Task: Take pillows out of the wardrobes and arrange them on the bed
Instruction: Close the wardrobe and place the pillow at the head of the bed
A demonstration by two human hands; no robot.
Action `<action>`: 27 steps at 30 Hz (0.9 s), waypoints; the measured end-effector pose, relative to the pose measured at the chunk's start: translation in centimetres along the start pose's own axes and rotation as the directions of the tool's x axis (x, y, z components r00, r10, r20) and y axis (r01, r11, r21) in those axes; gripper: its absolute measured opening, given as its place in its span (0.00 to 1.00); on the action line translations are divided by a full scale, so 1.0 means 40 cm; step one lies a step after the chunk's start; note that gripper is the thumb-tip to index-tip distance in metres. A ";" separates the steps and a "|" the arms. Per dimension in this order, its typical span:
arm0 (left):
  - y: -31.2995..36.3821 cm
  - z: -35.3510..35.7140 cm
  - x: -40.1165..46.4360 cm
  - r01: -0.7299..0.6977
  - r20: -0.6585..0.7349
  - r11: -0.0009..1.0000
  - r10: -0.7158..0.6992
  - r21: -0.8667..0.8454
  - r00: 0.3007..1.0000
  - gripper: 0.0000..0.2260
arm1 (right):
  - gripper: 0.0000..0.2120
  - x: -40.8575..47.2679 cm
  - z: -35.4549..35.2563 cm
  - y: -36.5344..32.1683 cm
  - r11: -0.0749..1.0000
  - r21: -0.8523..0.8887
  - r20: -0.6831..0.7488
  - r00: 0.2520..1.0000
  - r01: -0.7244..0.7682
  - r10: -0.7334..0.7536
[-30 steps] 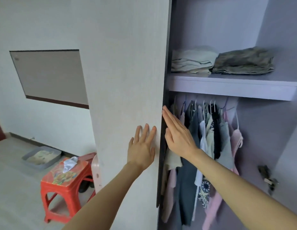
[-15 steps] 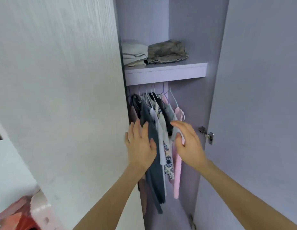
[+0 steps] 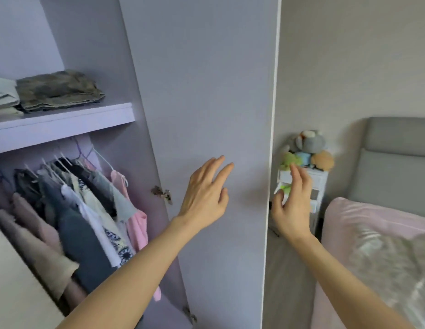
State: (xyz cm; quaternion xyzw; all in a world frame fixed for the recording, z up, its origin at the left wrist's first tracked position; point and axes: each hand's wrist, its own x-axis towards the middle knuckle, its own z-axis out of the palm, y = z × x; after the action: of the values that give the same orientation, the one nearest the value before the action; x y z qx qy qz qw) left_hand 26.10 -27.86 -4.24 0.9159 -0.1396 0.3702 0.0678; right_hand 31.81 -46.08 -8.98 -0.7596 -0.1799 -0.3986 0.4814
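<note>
No pillow shows among the hanging clothes [image 3: 88, 210]; left hand [image 3: 204, 198] spread on the wardrobe door [image 3: 206, 91], right hand [image 3: 292, 205] loosely curled at its edge, empty, risks pinched fingers.

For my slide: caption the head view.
Both hands, left hand and right hand, reach for the open wardrobe door.

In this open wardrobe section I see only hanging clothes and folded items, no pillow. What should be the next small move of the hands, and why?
Probably close the right wardrobe door: the right hand is at its free edge and the left hand lies open against its inner face. The shelf holds only folded clothes, with hanging clothes below, so no pillow shows here and another wardrobe section seems worth checking.
</note>
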 end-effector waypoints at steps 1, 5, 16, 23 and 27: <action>0.007 0.002 0.011 -0.007 0.009 1.000 0.007 0.000 1.000 0.24 | 0.29 0.006 0.014 0.010 0.995 0.004 0.075 0.992 -0.100 0.100; 0.014 -0.013 0.028 -0.023 0.063 1.000 0.022 0.015 0.998 0.25 | 0.33 0.020 0.069 0.005 0.958 0.085 0.336 0.913 -0.273 0.230; -0.034 -0.187 -0.088 0.136 -0.043 0.960 -0.151 -0.246 0.988 0.26 | 0.22 -0.120 0.072 -0.160 0.966 0.233 0.189 0.969 0.111 -0.157; -0.116 -0.315 -0.251 0.274 -0.182 0.882 -0.363 -0.383 0.914 0.21 | 0.23 -0.213 0.243 -0.349 0.761 0.522 0.276 0.767 0.386 -0.579; -0.213 -0.406 -0.348 0.464 -0.309 0.871 -0.492 -0.164 0.814 0.19 | 0.23 -0.236 0.372 -0.463 0.682 0.593 0.315 0.656 0.428 -0.686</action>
State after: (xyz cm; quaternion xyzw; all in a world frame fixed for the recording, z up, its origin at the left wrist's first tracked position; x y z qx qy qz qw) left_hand 8.44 -13.17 -2.47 0.8399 0.0939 0.4879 0.2185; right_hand 20.24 -23.26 -8.69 -0.5993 -0.6238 -0.2563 0.4314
